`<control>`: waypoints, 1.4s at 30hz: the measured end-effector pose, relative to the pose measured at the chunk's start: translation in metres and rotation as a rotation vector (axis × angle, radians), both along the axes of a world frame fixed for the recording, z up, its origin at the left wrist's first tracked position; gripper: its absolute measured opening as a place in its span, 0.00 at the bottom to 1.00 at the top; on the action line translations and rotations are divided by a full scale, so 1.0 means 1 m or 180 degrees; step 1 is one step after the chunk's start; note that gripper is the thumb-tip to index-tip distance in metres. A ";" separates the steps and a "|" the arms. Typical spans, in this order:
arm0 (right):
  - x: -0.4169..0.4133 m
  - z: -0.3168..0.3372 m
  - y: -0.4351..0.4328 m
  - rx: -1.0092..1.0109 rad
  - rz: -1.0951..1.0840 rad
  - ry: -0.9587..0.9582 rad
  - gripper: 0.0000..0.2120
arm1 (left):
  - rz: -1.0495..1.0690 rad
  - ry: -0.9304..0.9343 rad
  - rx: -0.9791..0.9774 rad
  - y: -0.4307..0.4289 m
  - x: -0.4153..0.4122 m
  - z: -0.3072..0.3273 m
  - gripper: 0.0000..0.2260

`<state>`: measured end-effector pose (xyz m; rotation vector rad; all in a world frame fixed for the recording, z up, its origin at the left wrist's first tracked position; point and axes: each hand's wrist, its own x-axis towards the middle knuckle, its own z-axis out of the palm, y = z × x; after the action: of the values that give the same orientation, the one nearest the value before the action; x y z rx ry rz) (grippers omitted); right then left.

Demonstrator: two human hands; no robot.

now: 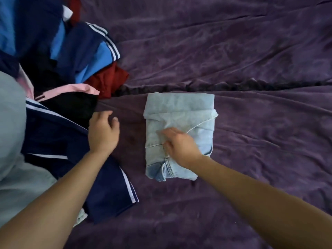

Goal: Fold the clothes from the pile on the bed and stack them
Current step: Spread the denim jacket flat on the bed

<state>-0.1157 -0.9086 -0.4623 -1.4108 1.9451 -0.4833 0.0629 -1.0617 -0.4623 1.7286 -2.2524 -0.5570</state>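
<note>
One folded light denim shirt sits flat on the purple bedspread, centre of view, just below the dark seam running across the bed. It's a rough rectangle, collar end nearest you, one flap laid diagonally across the top. Your right hand rests on its lower middle, fingers curled down into the fabric; can't tell whether they're pinching a fold or just pressing. Your left hand is beside the shirt, apart from it, palm down and loosely spread, holding nothing, at the edge of the pile. Unfolded pile fills the left side: navy garment with white stripes nearest you under your left forearm, black item, pink piece, dark red cloth, blue and navy striped top further up. Pale grey fabric at far left edge, blurred.
</note>
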 end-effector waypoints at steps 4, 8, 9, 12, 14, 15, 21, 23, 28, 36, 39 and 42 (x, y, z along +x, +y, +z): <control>-0.049 -0.006 0.034 -0.0799 -0.0610 0.1333 0.24 | -0.1066 0.0039 -0.0299 0.007 -0.068 -0.009 0.18; -0.076 -0.025 0.043 -0.0126 -0.0980 0.1557 0.33 | -0.1953 -0.0413 -0.0291 0.021 -0.127 -0.033 0.24; -0.072 -0.034 0.043 -0.0053 -0.0919 0.1487 0.34 | -0.2067 -0.0643 -0.0190 0.022 -0.134 -0.045 0.26; -0.053 -0.073 0.046 0.0201 -0.0826 0.1295 0.37 | -0.2185 -0.1143 -0.0023 0.023 -0.134 -0.088 0.30; -0.048 -0.101 0.047 0.0515 -0.0954 0.1192 0.37 | -0.2225 -0.1295 -0.0130 0.023 -0.131 -0.113 0.31; -0.048 -0.113 0.048 0.0605 -0.1025 0.1153 0.36 | -0.2259 -0.1339 -0.0199 0.024 -0.132 -0.122 0.31; -0.047 -0.121 0.047 0.0549 -0.1325 0.0795 0.37 | -0.2396 -0.1608 -0.0080 0.018 -0.147 -0.116 0.32; -0.035 -0.104 0.060 0.0438 -0.1983 0.0350 0.41 | -0.2667 -0.1287 -0.0001 0.011 -0.164 -0.098 0.34; 0.028 -0.070 0.093 0.0569 -0.3613 -0.0924 0.47 | -0.3053 -0.0774 0.0918 0.019 -0.243 -0.075 0.42; 0.013 -0.052 0.100 0.0436 -0.3622 -0.1456 0.33 | -0.3272 -0.1304 -0.0080 0.041 -0.239 -0.057 0.34; -0.012 -0.027 0.125 0.0348 -0.3023 -0.0624 0.33 | -0.3300 -0.0994 -0.0162 0.049 -0.230 -0.026 0.30; -0.047 0.001 0.164 0.0470 -0.2421 0.0147 0.36 | -0.3351 -0.0654 -0.0165 0.078 -0.223 0.012 0.23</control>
<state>-0.1624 -0.7448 -0.4614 -0.5513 2.4648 -0.6244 -0.1602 -0.9840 -0.4507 0.4467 -3.1748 -0.4840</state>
